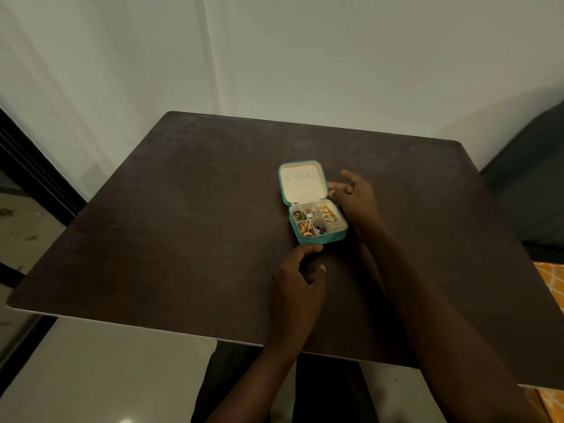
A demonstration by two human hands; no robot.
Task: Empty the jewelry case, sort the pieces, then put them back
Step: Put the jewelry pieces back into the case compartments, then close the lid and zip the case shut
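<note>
A small teal jewelry case [324, 238] lies open on the dark table [183, 227], its cream-lined lid [300, 184] folded back. The divided tray holds gold rings [328, 212] at the right, gold pieces [305, 229] at the front left, and dark and silver pieces in the other compartments. My left hand [300, 282] sits just in front of the case, index fingertip touching its front edge, other fingers loosely curled. My right hand [354, 196] hovers against the case's right side by the hinge, fingers spread and relaxed, holding nothing.
A pale wall stands behind the table. A dark chair or couch [531, 184] is at the right, and orange patterned fabric [549, 288] shows at the table's right edge. Light floor lies below the near edge.
</note>
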